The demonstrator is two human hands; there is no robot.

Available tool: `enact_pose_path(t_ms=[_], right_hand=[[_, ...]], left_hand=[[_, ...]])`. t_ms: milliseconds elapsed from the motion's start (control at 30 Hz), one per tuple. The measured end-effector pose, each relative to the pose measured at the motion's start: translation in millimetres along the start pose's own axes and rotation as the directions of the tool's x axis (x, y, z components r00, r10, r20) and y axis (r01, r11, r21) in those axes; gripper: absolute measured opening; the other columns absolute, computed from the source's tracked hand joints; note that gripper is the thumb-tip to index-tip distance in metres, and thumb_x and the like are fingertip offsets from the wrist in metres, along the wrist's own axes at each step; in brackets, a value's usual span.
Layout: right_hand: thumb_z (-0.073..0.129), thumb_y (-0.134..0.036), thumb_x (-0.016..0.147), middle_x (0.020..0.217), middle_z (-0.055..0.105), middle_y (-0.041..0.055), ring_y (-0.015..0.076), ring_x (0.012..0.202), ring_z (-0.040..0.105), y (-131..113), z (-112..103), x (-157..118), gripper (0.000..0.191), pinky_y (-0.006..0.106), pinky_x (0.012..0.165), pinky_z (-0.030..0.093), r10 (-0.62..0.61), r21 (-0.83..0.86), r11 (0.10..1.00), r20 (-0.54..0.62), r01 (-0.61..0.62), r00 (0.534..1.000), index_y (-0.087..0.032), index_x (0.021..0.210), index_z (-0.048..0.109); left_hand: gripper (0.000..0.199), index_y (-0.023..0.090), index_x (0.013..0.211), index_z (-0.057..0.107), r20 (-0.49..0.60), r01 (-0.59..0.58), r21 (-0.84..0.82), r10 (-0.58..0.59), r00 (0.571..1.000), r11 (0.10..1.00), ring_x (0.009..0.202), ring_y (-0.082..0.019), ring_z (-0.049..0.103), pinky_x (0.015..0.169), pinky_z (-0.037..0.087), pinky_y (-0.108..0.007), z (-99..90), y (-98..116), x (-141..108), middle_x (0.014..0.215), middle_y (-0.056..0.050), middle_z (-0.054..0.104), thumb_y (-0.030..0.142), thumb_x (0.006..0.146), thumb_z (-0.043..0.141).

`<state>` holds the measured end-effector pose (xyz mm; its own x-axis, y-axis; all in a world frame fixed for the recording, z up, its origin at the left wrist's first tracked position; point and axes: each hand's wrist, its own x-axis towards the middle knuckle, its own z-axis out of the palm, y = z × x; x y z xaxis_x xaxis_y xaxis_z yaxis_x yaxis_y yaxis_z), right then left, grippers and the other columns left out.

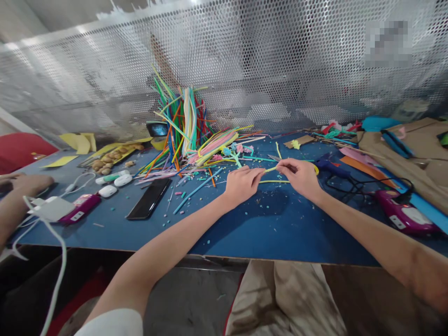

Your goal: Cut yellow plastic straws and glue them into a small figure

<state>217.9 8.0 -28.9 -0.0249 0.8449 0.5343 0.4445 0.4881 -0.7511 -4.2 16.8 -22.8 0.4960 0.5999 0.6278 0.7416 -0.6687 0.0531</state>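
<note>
A yellow pipe cleaner (270, 170) stretches between my two hands above the blue table. My left hand (244, 181) pinches its left part, fingers closed. At its right part, my right hand (300, 175) is closed on it with thumb and fingertips. Below them runs another yellow length (275, 181), partly hidden by the hands; I cannot tell whether it is the same piece. Just behind my hands are scissors (275, 158), partly covered. A small pipe-cleaner flower piece with pink and blue blossoms (238, 151) lies beyond my left hand.
A large bundle of coloured pipe cleaners (189, 121) stands at the back. A black phone (149, 199) lies left, near white chargers (52, 208) with cables. To the right are a blue glue gun (331, 168), a purple power strip (402, 212) and cardboard (420, 144). Another person's hand (30, 183) rests far left.
</note>
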Motion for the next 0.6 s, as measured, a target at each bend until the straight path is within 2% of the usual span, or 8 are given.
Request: enact_pose_path(t_ms=[133, 200, 267, 367, 467, 600], right_hand=[[0.062, -0.045, 0.086, 0.083, 0.072, 0.004, 0.0196, 0.072, 0.066, 10, -1, 2, 0.027, 0.035, 0.069, 0.054, 0.093, 0.098, 0.99, 0.131, -0.106, 0.987, -0.022, 0.096, 0.07], [0.061, -0.044, 0.087, 0.092, 0.073, 0.0058, 0.0201, 0.076, 0.067, 17, -3, 3, 0.03, 0.037, 0.072, 0.054, 0.112, 0.02, 0.993, 0.197, -0.118, 0.974, -0.022, 0.106, 0.068], [0.062, -0.041, 0.086, 0.098, 0.072, 0.007, 0.0221, 0.083, 0.066, 24, -5, 4, 0.029, 0.04, 0.078, 0.053, 0.076, -0.169, 0.985, 0.256, -0.033, 0.964, -0.022, 0.108, 0.068], [0.063, -0.039, 0.086, 0.099, 0.07, 0.0077, 0.0266, 0.094, 0.061, 31, -8, 4, 0.02, 0.047, 0.089, 0.047, -0.037, -0.411, 0.89, 0.367, 0.198, 0.93, -0.022, 0.095, 0.07], [0.059, -0.038, 0.089, 0.096, 0.067, 0.0083, 0.028, 0.096, 0.056, 32, -7, 4, 0.021, 0.049, 0.093, 0.042, -0.096, -0.505, 0.803, 0.413, 0.316, 0.906, -0.022, 0.081, 0.068], [0.053, -0.035, 0.092, 0.095, 0.067, 0.0089, 0.0281, 0.094, 0.054, 24, -8, 5, 0.02, 0.048, 0.088, 0.041, -0.133, -0.526, 0.768, 0.428, 0.367, 0.894, -0.021, 0.082, 0.065]], left_hand=[[0.033, 0.03, 0.106, 0.072, 0.098, 0.081, 0.037, -0.084, 0.992, 0.996, 0.072, -0.018, 0.066, 0.06, 0.041, -0.027, -6.9, -5, 6, 0.081, -0.003, 0.073, 0.045, 0.098, 0.044], [0.031, 0.03, 0.101, 0.072, 0.159, 0.107, 0.06, -0.115, 0.981, 0.992, 0.071, -0.019, 0.066, 0.06, 0.042, -0.028, -8.3, -14, 8, 0.081, -0.003, 0.073, 0.044, 0.097, 0.045], [0.028, 0.03, 0.099, 0.073, 0.216, 0.12, 0.077, -0.135, 0.967, 0.99, 0.074, -0.02, 0.067, 0.061, 0.043, -0.028, -7.3, -26, 9, 0.084, -0.002, 0.074, 0.042, 0.096, 0.047], [0.025, 0.03, 0.1, 0.073, 0.265, 0.111, 0.089, -0.131, 0.955, 0.99, 0.088, -0.022, 0.067, 0.069, 0.047, -0.03, -2.3, -45, 9, 0.096, -0.003, 0.074, 0.037, 0.095, 0.05], [0.026, 0.027, 0.099, 0.075, 0.274, 0.106, 0.083, -0.125, 0.954, 0.991, 0.094, -0.022, 0.065, 0.081, 0.048, -0.032, 2.2, -58, 9, 0.099, -0.004, 0.073, 0.037, 0.094, 0.051], [0.024, 0.028, 0.097, 0.075, 0.266, 0.097, 0.062, -0.11, 0.958, 0.993, 0.097, -0.021, 0.063, 0.088, 0.047, -0.034, 2.1, -61, 11, 0.097, -0.004, 0.073, 0.037, 0.093, 0.054]])
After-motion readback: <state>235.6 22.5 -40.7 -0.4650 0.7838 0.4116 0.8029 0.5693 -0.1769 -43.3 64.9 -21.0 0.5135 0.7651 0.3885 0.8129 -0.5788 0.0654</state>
